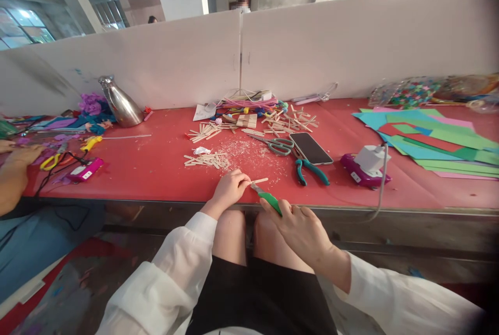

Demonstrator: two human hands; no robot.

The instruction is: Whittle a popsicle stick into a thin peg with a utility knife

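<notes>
At the table's front edge, my left hand [232,187] pinches one end of a thin wooden stick [260,180], which points to the right. My right hand [302,224] is wrapped round the green handle of a utility knife [272,202], its blade against or very close to the stick near my left fingertips. Just beyond lie wood shavings [249,152] and a small pile of cut wooden sticks [207,160]. Grey-handled scissors [278,145] and teal-handled pliers [311,168] rest to the right of the shavings.
A phone [311,148] lies beside the pliers, with a purple power strip [365,168] and cable farther right. Coloured paper [440,140] covers the right side. On the left stand a steel jug [120,102] and another power strip [86,170]. A co-worker's hand [25,155] is at far left.
</notes>
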